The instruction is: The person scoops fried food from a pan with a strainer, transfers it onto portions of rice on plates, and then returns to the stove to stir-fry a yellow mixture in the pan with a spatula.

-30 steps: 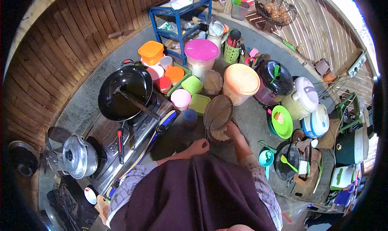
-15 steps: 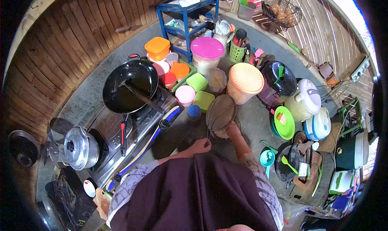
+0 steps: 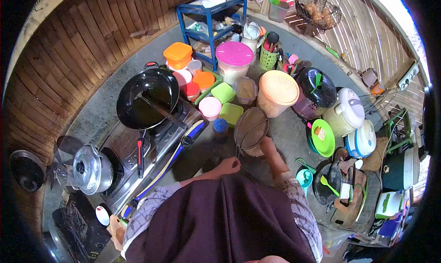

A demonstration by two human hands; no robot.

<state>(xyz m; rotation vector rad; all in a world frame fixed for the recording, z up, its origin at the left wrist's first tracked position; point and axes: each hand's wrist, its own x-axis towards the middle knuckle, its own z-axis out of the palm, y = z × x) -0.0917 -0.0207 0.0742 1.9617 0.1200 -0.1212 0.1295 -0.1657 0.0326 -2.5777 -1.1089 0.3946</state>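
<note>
A round mesh strainer (image 3: 251, 125) with a wire handle is tilted over the counter in front of me. My left hand (image 3: 228, 166) is closed around its handle at the lower end. Below the mesh, pale grainy food (image 3: 254, 151) shows, partly covered by the strainer. My right hand (image 3: 268, 146) is at the strainer's right edge, close beside the grains, its fingertips hidden. A blue-lidded jar (image 3: 220, 126) stands just left of the strainer. Green-lidded boxes (image 3: 231, 114) and a large tub with a peach lid (image 3: 279, 88) are behind it.
A black wok (image 3: 148, 100) and a lidded metal pot (image 3: 93, 169) sit on the stove (image 3: 126, 148) at left. To the right are a green plate (image 3: 323, 141), a rice cooker (image 3: 347, 111), a turquoise dipper (image 3: 304, 177) and a stone mortar (image 3: 321, 194). A blue rack (image 3: 211, 33) stands at the back.
My right hand has shifted slightly right and away from the middle of the grains, uncovering more of them. The left hand and strainer stay almost in place.
</note>
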